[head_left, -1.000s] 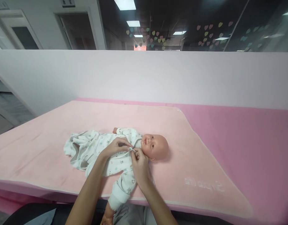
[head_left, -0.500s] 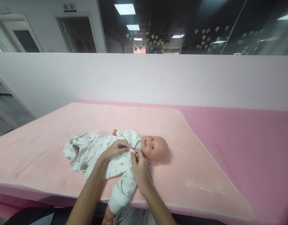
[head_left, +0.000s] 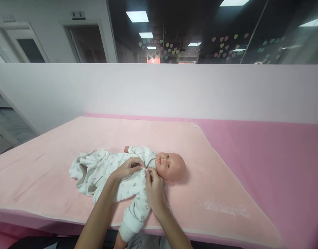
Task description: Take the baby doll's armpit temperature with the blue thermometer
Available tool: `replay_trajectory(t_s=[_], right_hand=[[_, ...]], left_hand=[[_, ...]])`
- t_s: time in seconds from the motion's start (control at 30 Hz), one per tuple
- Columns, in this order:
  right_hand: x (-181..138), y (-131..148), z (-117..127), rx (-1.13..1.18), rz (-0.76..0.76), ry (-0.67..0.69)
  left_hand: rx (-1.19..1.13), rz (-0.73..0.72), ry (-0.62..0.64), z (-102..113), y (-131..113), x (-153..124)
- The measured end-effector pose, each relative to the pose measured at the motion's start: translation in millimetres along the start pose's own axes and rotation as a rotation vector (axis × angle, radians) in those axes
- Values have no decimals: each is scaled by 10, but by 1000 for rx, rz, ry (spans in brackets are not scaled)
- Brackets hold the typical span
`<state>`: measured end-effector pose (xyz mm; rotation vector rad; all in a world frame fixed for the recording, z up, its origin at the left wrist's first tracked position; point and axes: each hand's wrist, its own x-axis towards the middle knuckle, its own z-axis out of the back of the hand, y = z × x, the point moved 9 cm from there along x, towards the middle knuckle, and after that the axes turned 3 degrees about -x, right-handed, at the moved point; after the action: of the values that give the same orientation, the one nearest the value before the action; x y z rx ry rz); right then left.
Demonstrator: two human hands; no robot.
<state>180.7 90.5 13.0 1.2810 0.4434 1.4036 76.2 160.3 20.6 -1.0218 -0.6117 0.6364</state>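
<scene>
on pink cloth (head_left: pixel 213 186), doll (head_left: pixel 131 185) lies crosswise, head (head_left: pixel 176 167) rightward.

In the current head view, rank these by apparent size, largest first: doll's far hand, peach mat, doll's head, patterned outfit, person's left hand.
1. Peach mat
2. Patterned outfit
3. Doll's head and person's left hand: too alike to rank
4. Doll's far hand

Left hand (head_left: pixel 128 168) and right hand (head_left: pixel 154 186) nearly meet, fingers (head_left: pixel 151 173) bent and pinching, both forearms (head_left: pixel 100 212) angled inward
</scene>
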Motion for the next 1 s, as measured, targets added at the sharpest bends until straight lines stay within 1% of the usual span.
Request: replay_trajectory(t_s=[0.27,0.4,0.5,0.67,1.0], right_hand=[[-3,-31,-44,-3,-19,22],[-12,-60,-21,-3,-46,-31],[-26,-58,-23,-11,-44,-53],[-40,-89,-60,-66,-36,-51],[-35,-96,-81,-120,-26,-32]], left_hand=[[8,-10,2,-29,-73,-2],[-59,-11,0,-42,-103,0],[-115,0,-15,-38,-79,5],[-165,15,-21,-38,-16,6],[-126,20,-37,-9,10,18]])
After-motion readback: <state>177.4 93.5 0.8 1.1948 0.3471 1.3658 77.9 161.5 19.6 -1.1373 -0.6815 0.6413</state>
